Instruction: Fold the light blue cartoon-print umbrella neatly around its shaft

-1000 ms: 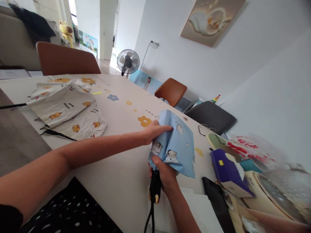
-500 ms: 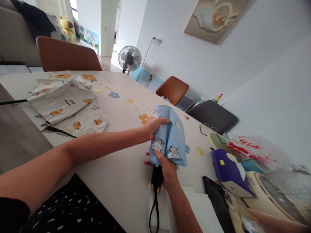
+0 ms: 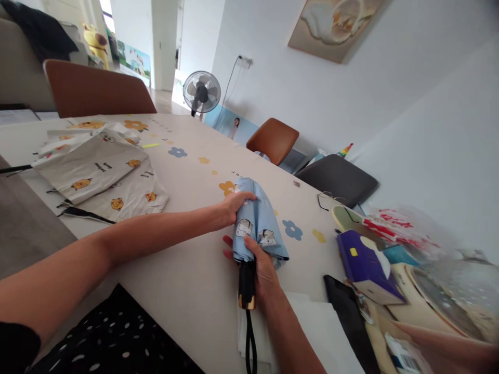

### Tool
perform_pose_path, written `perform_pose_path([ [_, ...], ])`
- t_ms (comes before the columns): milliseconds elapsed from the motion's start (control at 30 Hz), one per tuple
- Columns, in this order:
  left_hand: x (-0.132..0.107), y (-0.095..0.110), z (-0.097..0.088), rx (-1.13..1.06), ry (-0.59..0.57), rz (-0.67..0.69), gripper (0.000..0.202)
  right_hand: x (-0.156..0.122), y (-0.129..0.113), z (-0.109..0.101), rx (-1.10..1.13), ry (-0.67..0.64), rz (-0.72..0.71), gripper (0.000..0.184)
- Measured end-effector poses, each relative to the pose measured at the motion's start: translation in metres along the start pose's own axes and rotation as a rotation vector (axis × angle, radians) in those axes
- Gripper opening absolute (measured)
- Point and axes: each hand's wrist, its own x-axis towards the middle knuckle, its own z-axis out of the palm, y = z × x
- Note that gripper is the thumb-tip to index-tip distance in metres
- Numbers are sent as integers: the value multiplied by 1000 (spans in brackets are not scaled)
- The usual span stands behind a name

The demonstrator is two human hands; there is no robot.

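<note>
A light blue folding umbrella (image 3: pixel 257 221) with cat-like animal prints is held over the table, its canopy gathered but loose on the right side. Its black handle (image 3: pixel 246 284) with a gold-coloured end and a wrist strap points toward me. My left hand (image 3: pixel 235 205) grips the upper left of the canopy, thumb across the fabric. Lower down, my right hand (image 3: pixel 262 262) wraps round the canopy's base just above the handle, fingertips showing on the left. A second umbrella (image 3: pixel 105 171), cream with orange chick prints, lies folded loosely on the table at left.
On the right of the table (image 3: pixel 187 270) are a purple tissue box (image 3: pixel 366 267), a black flat case (image 3: pixel 349 317), eyeglasses (image 3: pixel 329 200) and a plastic bag (image 3: pixel 409 228). White sheets (image 3: pixel 315 324) lie by my right forearm. Chairs (image 3: pixel 99 91) and a fan (image 3: pixel 201 92) stand beyond.
The blue canopy looks narrower and more tightly gathered in my hands. The umbrella sits slightly further left in view, and more of its handle shows. The whole view has shifted a little.
</note>
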Motion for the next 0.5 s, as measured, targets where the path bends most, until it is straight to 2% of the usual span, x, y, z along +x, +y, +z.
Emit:
perform_pose_path([
  [67,9,-7,-6,143,64,47,30,2,1,0,-52,13,21,30],
  [167,15,-10,-14,406,110,200,33,4,1,-2,-101,27,0,28],
  [233,14,-6,-15,583,161,422,42,4,2,-2,-91,16,14,26],
  [300,13,0,-12,814,207,727,53,4,2,-2,-85,7,51,25],
  [333,12,3,-7,945,189,860,54,4,2,-2,-86,8,65,25],
  [367,11,4,-1,1061,123,941,52,4,2,-2,-87,8,67,25],
  [400,10,4,7,1154,4,959,46,4,2,-2,-87,6,60,25],
  [500,9,-3,40,1366,-467,875,33,3,1,-2,-90,-5,36,26],
])
